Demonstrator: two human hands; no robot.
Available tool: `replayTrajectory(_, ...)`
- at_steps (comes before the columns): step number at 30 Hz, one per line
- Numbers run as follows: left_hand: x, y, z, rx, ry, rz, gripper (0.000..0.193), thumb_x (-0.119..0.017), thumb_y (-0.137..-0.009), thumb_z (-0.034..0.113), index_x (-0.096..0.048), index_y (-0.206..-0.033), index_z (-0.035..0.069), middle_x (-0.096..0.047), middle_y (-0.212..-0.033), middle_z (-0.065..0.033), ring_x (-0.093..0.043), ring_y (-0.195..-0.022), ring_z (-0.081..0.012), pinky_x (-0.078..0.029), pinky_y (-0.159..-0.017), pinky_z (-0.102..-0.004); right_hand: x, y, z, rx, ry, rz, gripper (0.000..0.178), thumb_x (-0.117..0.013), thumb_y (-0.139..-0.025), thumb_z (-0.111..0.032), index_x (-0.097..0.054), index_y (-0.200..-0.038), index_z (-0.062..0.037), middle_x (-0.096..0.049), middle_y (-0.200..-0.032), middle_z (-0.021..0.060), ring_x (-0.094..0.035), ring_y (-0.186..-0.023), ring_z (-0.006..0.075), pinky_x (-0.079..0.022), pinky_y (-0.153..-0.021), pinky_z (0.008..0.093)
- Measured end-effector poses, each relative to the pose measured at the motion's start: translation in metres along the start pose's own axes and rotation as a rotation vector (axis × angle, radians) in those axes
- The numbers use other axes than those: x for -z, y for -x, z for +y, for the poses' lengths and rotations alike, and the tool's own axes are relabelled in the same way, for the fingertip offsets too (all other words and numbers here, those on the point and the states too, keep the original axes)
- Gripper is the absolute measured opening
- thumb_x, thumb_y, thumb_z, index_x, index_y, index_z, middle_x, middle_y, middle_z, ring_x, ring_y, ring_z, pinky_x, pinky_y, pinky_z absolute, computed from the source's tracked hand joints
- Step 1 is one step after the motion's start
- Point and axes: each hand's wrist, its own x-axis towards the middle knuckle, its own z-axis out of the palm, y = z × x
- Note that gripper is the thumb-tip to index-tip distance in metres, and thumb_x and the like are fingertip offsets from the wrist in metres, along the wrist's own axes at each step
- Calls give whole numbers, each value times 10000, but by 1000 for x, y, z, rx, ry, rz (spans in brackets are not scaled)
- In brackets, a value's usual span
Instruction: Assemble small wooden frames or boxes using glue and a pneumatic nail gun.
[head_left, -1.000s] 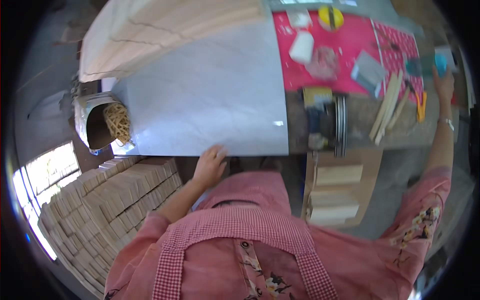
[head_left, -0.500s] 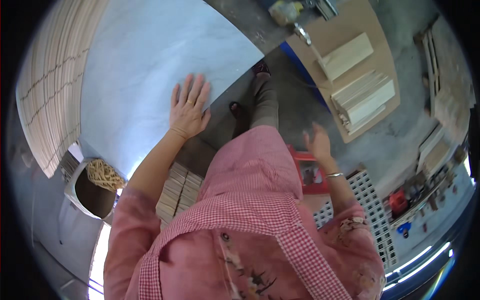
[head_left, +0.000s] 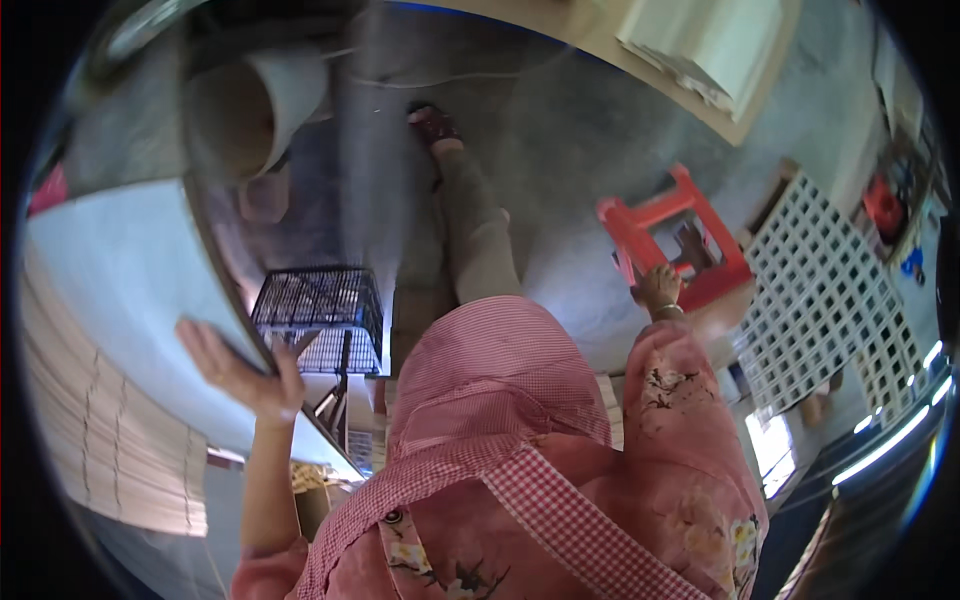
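Note:
My left hand [head_left: 245, 375] rests at the edge of a white tabletop [head_left: 140, 235], its fingers flat and slightly blurred and its thumb apart. Down on my right side, my right hand [head_left: 658, 288] grips the near rim of a red plastic stool [head_left: 735, 283]. The stool has an open frame, with dark floor visible through it. My fingers partly hide the rim where they hold it.
Long pale wooden strips [head_left: 120, 440] are stacked along the tabletop's far left. Beside the table sits a black wire crate [head_left: 315, 300]. A white lattice panel [head_left: 830, 290] stands right of the stool. Light boards [head_left: 710, 50] lie on a brown sheet, and a round bin [head_left: 290, 100] stands ahead.
My view has swung round, so the table now lies lower left and the boards higher up. My right hand has gone from bare air to the stool. My left hand has shifted to the table edge.

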Motion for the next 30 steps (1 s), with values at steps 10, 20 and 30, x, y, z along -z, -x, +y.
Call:
replayTrajectory(10, 7, 14, 1, 75, -29, -110, 816, -527, -887, 128, -144, -1597, 5, -114, -1644, -301, -118, -1528, -477, -104, -1225, -574, -62, -31, 52, -162, -263, 2, 622, -618, -820, -565, -642, -1179, -57, -707, -1068, 179, -698, -940, 361, -544, -842, 501)
replayTrajectory(20, 13, 9, -3, 29, -54, -117, 913, -584, -832, 179, -123, -1602, 8, -66, -1644, -322, -80, -1532, -484, -84, -1222, -582, -116, -90, 80, 125, -217, -99, 771, -519, -896, -576, -331, -1545, -203, -710, -1054, 257, -690, -928, 467, -528, -786, 554)
replayTrajectory(30, 2, 15, -9, -22, 26, 98, 903, -635, -789, 231, -245, -1558, -37, -209, -1623, -302, -179, -1529, -433, -122, -1246, -569, 103, 18, -71, 215, -414, -47, 667, -549, -875, -544, -547, -1421, -161, -719, -1117, 219, -681, -1015, 436, -550, -857, 505)
